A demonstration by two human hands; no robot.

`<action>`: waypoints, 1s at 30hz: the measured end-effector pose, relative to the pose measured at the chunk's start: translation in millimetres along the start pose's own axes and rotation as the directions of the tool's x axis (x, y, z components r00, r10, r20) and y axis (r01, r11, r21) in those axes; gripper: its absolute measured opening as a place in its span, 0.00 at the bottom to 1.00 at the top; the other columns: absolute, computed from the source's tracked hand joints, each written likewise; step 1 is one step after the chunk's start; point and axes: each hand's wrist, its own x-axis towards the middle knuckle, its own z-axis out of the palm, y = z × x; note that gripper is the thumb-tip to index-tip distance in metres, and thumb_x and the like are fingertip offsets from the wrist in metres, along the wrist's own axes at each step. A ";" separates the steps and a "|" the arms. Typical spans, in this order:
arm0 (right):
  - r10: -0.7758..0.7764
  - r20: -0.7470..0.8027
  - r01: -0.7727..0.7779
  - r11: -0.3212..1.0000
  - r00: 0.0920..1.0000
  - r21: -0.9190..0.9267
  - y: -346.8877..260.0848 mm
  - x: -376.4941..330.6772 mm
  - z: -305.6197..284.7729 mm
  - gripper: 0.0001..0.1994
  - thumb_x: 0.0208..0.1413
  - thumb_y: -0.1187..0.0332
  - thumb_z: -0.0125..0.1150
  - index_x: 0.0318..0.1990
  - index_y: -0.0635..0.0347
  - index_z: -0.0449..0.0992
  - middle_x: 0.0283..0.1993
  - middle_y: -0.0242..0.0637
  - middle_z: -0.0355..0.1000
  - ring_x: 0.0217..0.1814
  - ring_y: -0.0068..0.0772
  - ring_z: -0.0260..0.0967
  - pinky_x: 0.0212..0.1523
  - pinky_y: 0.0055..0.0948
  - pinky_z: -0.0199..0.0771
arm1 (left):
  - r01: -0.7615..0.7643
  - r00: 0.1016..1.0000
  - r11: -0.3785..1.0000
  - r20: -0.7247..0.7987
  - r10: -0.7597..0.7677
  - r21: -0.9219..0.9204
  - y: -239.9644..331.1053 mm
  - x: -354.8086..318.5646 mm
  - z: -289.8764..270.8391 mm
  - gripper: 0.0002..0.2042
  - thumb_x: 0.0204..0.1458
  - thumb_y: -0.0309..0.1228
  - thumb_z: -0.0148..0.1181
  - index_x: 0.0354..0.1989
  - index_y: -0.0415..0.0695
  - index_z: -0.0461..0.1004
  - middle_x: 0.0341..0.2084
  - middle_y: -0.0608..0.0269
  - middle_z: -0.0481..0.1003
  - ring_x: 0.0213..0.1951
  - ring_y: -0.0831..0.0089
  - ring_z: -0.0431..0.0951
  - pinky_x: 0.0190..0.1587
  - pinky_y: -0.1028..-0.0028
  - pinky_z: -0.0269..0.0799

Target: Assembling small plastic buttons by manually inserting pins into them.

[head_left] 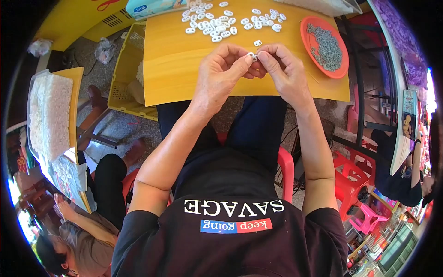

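Over the near half of the yellow table, my left hand (220,76) and my right hand (287,74) meet at the fingertips. Between them they pinch a small white oval piece (252,56) with dark holes, both thumbs on top. Fingers cover most of it, and whether a cord or metal bit is attached cannot be made out. Just beyond my fingertips lies another white piece (257,43) of the same kind. Farther off, loose white oval pieces (210,22) spread in a big group, with a smaller group (263,21) to its right.
A red plate (307,57) holding a tangle of grey-green strands (326,48) sits on the table's right. A blue package (154,8) lies at the far left edge. Left of the table stand a yellow crate (121,87) and a tray of white pieces (50,111), near another person.
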 end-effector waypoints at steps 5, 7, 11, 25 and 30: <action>0.025 -0.007 -0.025 0.998 1.000 0.065 -0.3 -0.1 -0.6 0.08 0.64 0.69 0.55 0.40 0.67 0.72 0.32 0.31 0.72 0.32 0.17 0.69 0.33 0.19 0.73 | 0.002 1.000 1.000 0.002 -0.002 0.014 0.8 -0.6 -0.1 0.08 0.58 0.27 0.57 0.41 0.35 0.71 0.32 0.54 0.78 0.34 0.70 0.80 0.41 0.72 0.76; 0.017 -0.013 -0.017 0.999 1.000 0.048 -0.7 -0.2 0.3 0.08 0.63 0.70 0.55 0.40 0.67 0.72 0.32 0.31 0.72 0.32 0.17 0.69 0.33 0.19 0.73 | 0.003 1.000 1.000 0.002 -0.003 0.021 1.7 -0.5 0.0 0.08 0.58 0.27 0.57 0.41 0.35 0.71 0.32 0.54 0.78 0.34 0.70 0.80 0.41 0.72 0.76; -0.028 -0.022 0.027 0.997 0.999 -0.066 -4.6 0.1 1.4 0.07 0.62 0.71 0.57 0.39 0.66 0.73 0.30 0.31 0.73 0.31 0.18 0.70 0.31 0.19 0.72 | -0.005 1.000 0.999 0.002 0.005 0.034 1.2 -0.8 0.1 0.08 0.58 0.27 0.57 0.41 0.35 0.71 0.32 0.55 0.78 0.34 0.70 0.80 0.41 0.72 0.76; -0.183 -0.116 0.135 0.932 0.976 -0.337 3.4 3.6 8.1 0.04 0.57 0.75 0.60 0.35 0.67 0.74 0.29 0.39 0.74 0.29 0.27 0.73 0.29 0.25 0.71 | -0.063 0.996 0.985 -0.046 0.072 0.159 -8.3 4.6 6.1 0.07 0.59 0.27 0.56 0.37 0.33 0.71 0.28 0.58 0.78 0.33 0.76 0.79 0.39 0.76 0.76; -0.002 -0.145 -0.015 0.993 0.989 -0.116 -0.1 4.8 7.2 0.04 0.58 0.74 0.60 0.35 0.67 0.74 0.29 0.40 0.75 0.29 0.23 0.73 0.29 0.24 0.72 | 0.003 1.000 0.993 -0.013 -0.002 0.114 -4.3 9.4 -1.8 0.07 0.60 0.27 0.55 0.37 0.34 0.71 0.28 0.57 0.78 0.32 0.75 0.79 0.38 0.76 0.76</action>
